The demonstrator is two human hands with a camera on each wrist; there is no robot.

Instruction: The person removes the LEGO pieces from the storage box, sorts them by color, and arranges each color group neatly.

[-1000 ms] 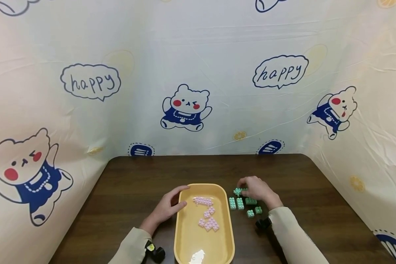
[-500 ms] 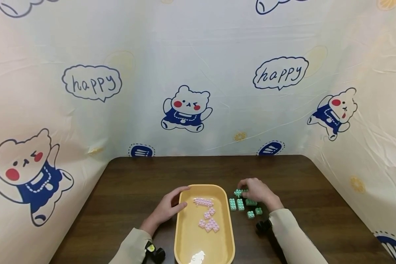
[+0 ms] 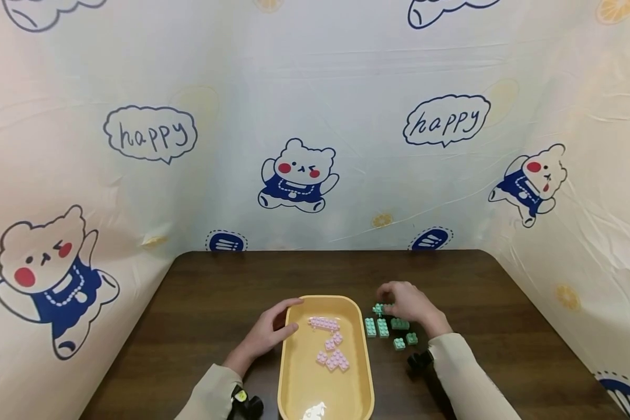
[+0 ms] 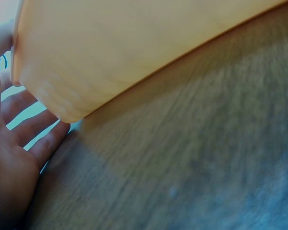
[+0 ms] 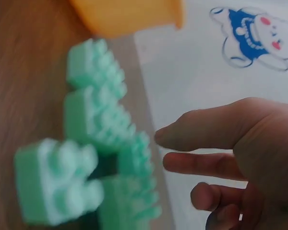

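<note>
My left hand grips the far left corner of a yellow tray, thumb over the side rim. In the left wrist view, spread fingers lie against the tray's outer end wall. Pink toy building bricks lie inside the tray. To its right, my right hand hovers by the farthest green toy building brick, which the fingers partly cover in the head view. In the right wrist view, thumb and index fingertips sit beside the green bricks, slightly apart, with nothing between them.
Several more green bricks lie on the brown table right of the tray, close to the right wrist. A patterned curtain surrounds the table's back and sides. A black wrist camera sits below the right wrist.
The head view has tilted slightly, so everything sits a little lower. My right hand has shifted slightly away from the farthest green brick; the left hand stays on the tray.
</note>
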